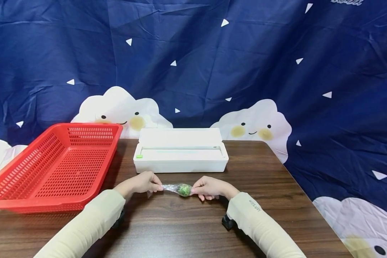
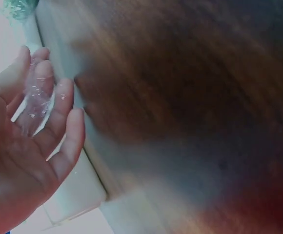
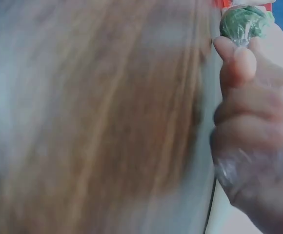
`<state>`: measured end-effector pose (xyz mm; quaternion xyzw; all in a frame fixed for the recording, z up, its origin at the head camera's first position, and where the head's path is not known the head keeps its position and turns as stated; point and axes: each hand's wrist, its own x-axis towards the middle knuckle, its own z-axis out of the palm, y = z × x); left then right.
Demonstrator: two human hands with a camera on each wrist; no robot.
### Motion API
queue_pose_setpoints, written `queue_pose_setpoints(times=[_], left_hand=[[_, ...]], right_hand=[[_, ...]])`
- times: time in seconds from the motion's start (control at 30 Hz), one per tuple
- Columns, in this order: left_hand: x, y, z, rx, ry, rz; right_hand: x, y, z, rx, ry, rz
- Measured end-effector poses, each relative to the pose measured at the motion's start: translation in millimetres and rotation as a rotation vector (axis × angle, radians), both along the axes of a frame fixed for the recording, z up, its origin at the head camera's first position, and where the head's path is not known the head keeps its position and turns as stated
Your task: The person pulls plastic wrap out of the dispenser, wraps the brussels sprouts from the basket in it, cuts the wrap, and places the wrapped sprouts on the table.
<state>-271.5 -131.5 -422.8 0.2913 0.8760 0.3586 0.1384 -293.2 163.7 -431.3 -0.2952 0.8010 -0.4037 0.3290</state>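
Note:
A small round green vegetable, perhaps a broccoli floret (image 1: 184,190), is wrapped in clear plastic wrap (image 1: 171,187) twisted at both sides. It hangs just above the table between the two hands. My left hand (image 1: 146,182) pinches the left tail of wrap between thumb and forefinger; in the left wrist view the wrap (image 2: 34,100) lies across the other, looser fingers. Close beside the green piece (image 3: 242,23), my right hand (image 3: 253,107) pinches the right twist, its other fingers curled. Loose wrap trails by the right palm. The vegetable's exact kind is hard to tell.
Behind the hands stands a long white wrap dispenser (image 1: 180,165) with its lid (image 1: 180,138) raised and a green tab at its left. A red plastic basket (image 1: 98,179) sits at the left of the brown wooden table (image 1: 271,172). A blue cloud-patterned curtain (image 1: 193,71) hangs behind.

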Motion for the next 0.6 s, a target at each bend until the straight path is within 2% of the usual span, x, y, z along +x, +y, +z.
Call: queue_pose_setpoints(times=[0.17,0.27,0.4,0.5,0.6], left_hand=[[-0.9,-4.3,0.9,-0.008,-0.042,-0.02],[-0.8,-6.0,0.1,-0.02,-0.029,0.026],[-0.8,-8.2,-0.6,-0.029,-0.012,0.126],[-1.2,-10.6,0.3,0.012,-0.066,0.154],[-2.0,-13.5,1.4,0.09,-0.173,0.122]], right_hand=[[1.2,7.4,1.4,-0.035,-0.078,0.017],[2.7,11.2,2.2,-0.053,-0.131,0.022],[4.3,15.3,4.7,-0.032,-0.144,0.009],[5.7,18.8,6.0,-0.006,-0.147,-0.009],[7.1,22.5,5.5,-0.007,-0.186,-0.013]])
